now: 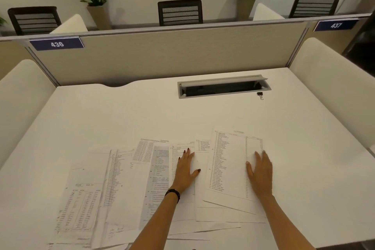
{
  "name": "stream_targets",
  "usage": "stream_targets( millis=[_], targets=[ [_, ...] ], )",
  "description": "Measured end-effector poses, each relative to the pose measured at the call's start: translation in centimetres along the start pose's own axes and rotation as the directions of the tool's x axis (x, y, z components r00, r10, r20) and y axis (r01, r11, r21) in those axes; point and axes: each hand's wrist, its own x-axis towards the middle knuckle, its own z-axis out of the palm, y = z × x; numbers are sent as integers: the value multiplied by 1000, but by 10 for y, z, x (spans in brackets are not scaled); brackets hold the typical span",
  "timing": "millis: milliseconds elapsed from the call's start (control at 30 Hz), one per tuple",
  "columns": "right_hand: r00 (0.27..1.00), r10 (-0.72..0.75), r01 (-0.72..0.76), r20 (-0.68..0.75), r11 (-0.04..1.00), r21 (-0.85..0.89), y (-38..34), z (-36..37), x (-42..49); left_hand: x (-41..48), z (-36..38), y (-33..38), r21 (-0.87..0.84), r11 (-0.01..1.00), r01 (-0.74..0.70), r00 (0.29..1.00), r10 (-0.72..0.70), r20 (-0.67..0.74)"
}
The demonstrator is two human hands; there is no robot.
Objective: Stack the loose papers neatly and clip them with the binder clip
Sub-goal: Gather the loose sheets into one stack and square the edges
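Several loose printed papers lie fanned and overlapping across the near half of the white desk. My left hand rests flat, fingers spread, on a sheet near the middle of the spread. My right hand lies flat on the right edge of the top right sheet, which is tilted slightly. Neither hand holds anything. A small black binder clip lies far back on the desk, just right of the cable tray's front corner, well beyond both hands.
An open metal cable tray is set into the desk's back. A beige divider panel with labels 436 and 437 closes off the far side. White side screens stand left and right. Chairs and potted plants are behind.
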Motion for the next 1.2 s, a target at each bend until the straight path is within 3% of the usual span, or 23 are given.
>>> stream_targets(
  millis=[100,267,500,633,733,933,1200],
  targets=[
    [993,114,-111,-28,991,79,0,-2,-3,3,2,7,-86,995,41,999,-43,-25],
    [994,106,-103,-14,981,168,-4,-5,-6,2,2,11,-214,976,49,997,-59,-42],
    [999,35,-36,9,993,113,-1,0,-21,-6,10,30,-319,947,43,999,-38,22],
    [997,68,-61,-40,986,157,-4,1,-30,-6,17,43,-294,943,156,971,-202,-132],
    [986,141,-118,-92,968,223,-9,2,-34,-2,16,48,-418,887,197,939,-294,-180],
    [992,105,-86,-75,972,218,-6,0,-39,2,1,52,-663,708,243,909,-405,-100],
    [994,102,-99,-51,994,45,-1,-1,-40,-5,-3,42,-560,797,227,938,-333,-93]
  ],
)
